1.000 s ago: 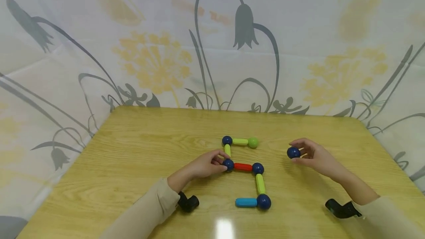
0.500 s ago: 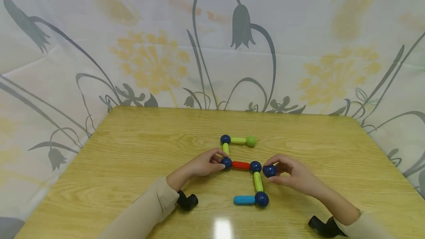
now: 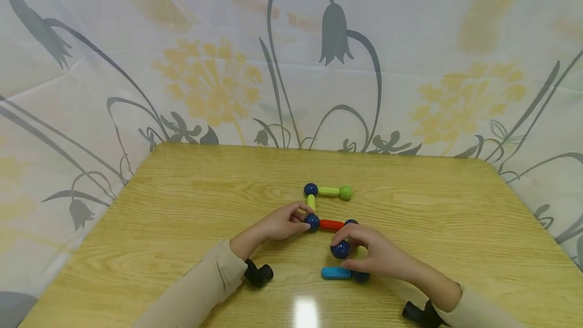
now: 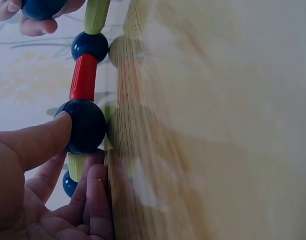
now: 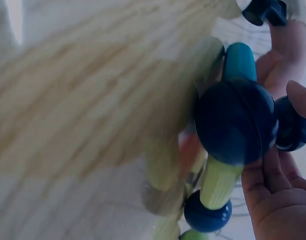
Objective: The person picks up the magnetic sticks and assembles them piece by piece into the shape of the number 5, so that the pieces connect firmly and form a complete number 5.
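Note:
On the wooden table lies a zigzag chain of ribbed rods and balls. My left hand pinches a dark blue ball at a bend, between a yellow-green rod and a red rod. With thumb and fingertips, my right hand holds a loose dark blue ball over the chain's near part, hiding the second yellow-green rod there. A light blue rod ends the chain, joined to a large blue ball seen close in the right wrist view. The held ball appears beside it.
At the chain's far end, a yellow-green rod links a blue ball to a green ball. Black wrist-worn devices sit under both sleeves. A flower-patterned cloth hangs behind the table.
My right hand has carried its loose blue ball leftward and nearer to me, from right of the chain to over its near part. The left hand keeps its grip in place.

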Action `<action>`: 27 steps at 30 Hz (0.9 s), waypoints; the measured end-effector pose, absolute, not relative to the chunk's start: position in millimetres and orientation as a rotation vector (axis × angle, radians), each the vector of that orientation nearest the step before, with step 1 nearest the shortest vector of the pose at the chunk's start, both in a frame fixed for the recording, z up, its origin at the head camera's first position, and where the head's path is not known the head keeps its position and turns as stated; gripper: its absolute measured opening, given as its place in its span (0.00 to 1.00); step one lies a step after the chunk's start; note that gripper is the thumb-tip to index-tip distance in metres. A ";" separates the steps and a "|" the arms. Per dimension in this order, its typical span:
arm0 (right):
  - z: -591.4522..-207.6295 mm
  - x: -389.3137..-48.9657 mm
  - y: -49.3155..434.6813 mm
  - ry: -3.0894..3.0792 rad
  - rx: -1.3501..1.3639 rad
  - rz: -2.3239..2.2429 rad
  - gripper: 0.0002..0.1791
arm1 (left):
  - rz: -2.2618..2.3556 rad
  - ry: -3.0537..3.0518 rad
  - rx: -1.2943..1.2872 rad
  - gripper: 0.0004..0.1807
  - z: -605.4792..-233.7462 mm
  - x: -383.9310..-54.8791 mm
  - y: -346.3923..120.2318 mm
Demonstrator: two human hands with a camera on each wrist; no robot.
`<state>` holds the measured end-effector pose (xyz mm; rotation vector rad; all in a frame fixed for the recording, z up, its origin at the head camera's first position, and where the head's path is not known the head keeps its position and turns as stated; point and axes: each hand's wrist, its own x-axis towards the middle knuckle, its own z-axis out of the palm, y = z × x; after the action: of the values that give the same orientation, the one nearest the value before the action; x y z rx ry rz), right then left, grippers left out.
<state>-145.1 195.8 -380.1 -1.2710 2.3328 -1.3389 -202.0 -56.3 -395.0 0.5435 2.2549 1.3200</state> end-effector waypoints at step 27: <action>-383.8 -144.9 166.9 2.224 -1.381 -0.911 0.28 | 1.303 2.279 0.551 0.15 -395.1 -201.2 -56.9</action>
<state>-144.9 166.9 -383.8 -1.3811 2.2244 -0.9109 -201.2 -56.9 -395.1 0.5515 2.2785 1.3031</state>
